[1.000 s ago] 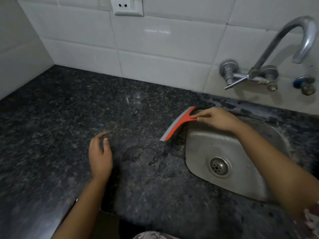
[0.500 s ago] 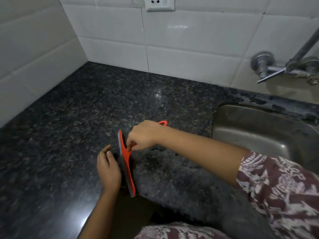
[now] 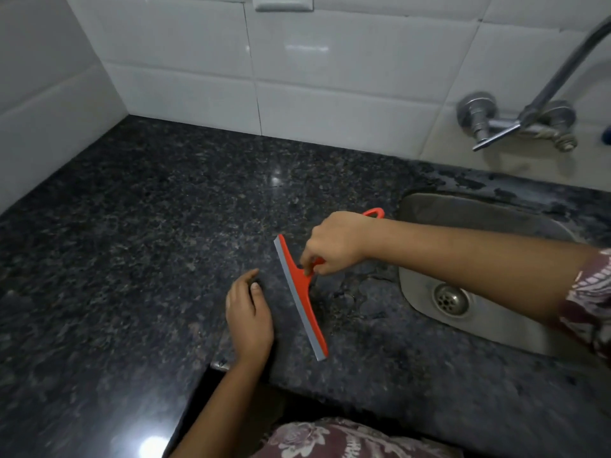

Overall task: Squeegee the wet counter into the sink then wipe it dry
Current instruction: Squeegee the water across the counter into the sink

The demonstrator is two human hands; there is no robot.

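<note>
Right hand: the right hand [image 3: 334,244] is closed around the handle of the squeegee [image 3: 302,297], fingers curled down onto the neck where handle meets blade; the forearm reaches in from the right, crossing above the sink's near left edge.
Squeegee: red, with a grey rubber strip along its left edge; the blade lies on the counter [image 3: 132,242] and runs from upper left to lower right — far end toward the wall, near end toward the counter's front edge. The loop at the end of the handle shows beyond the knuckles, pointing toward the sink.
Left hand: the left hand [image 3: 249,320] lies palm down on the counter just left of the blade, fingers loosely spread and holding nothing; it is close to the blade but not touching it.
Water: a thin wet patch with an irregular outline sits on the counter between the blade and the sink.
Sink: the steel sink [image 3: 479,213] is set into the counter at the right, its round drain [image 3: 450,299] visible below the forearm.
Tap: a metal tap [image 3: 515,123] is fixed to the tiled wall [image 3: 330,94] above the sink — its spout runs out of view at the top right.
Socket: a white socket [image 3: 284,3] sits on the wall at the top edge.
</note>
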